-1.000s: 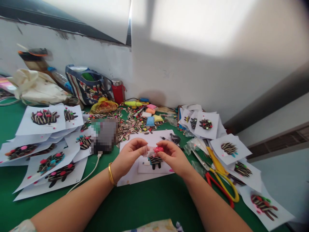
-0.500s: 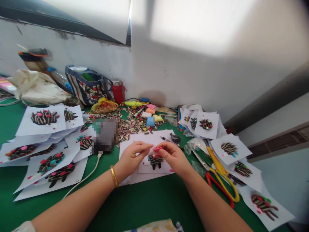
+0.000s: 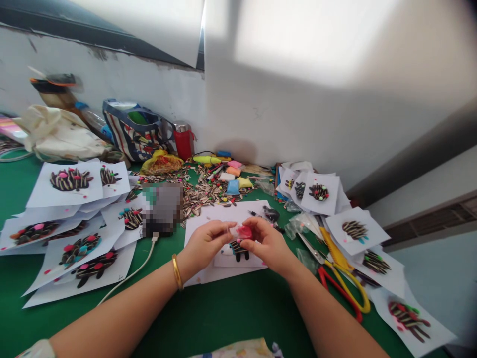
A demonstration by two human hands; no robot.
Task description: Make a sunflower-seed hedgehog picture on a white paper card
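Between my two hands is a small clear plastic bag with a lump of red clay (image 3: 245,232) in it. The thumb and fingers of my left hand (image 3: 208,243) pinch the bag's clear edge. My right hand (image 3: 269,246) grips the red end, its fingers curled round it. Just below them, on a small white paper, lies a hedgehog picture (image 3: 239,250) made with striped sunflower seeds, blue and pink clay and dark legs. My right hand covers part of that paper. Larger white sheets (image 3: 199,273) lie underneath.
Loose sunflower seeds (image 3: 203,191) and clay blocks (image 3: 233,187) lie behind the sheets. Scissors with yellow handles (image 3: 350,278) and a red-handled tool (image 3: 335,293) are at right. Finished seed pictures (image 3: 70,179) pile up on the left. A white cable (image 3: 143,266) crosses the green table.
The red clay bag has opened out in my hands and shows larger. My right hand's fingers have spread a little round it. The things on the table stay put.
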